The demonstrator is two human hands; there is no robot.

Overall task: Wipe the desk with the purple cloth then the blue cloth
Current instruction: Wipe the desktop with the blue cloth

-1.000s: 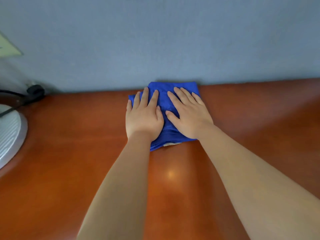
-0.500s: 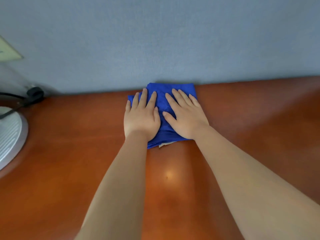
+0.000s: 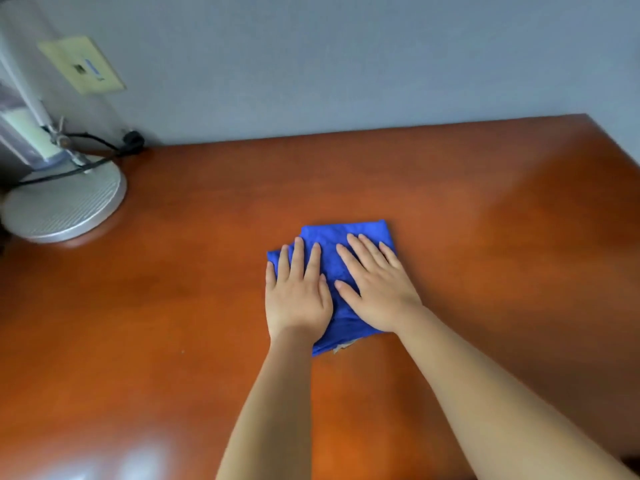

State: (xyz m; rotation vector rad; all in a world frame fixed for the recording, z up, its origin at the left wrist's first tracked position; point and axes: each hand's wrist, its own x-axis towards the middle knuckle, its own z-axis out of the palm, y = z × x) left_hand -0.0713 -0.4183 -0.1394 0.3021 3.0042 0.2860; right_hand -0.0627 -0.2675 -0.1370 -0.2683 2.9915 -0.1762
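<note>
From the head camera, both hands lie flat with straight fingers on the folded blue cloth (image 3: 349,244), pressing it to the desk (image 3: 173,306): the left hand (image 3: 298,299) covers its left half, the right hand (image 3: 377,292) its right, neither gripping. A pale scrap peeks out under the cloth's near edge, perhaps a label. A lamp base (image 3: 65,206) stands well off to the left hand's side. No purple cloth shows, so that pass seems finished; the blue wipe looks underway, with much of the desk left.
</note>
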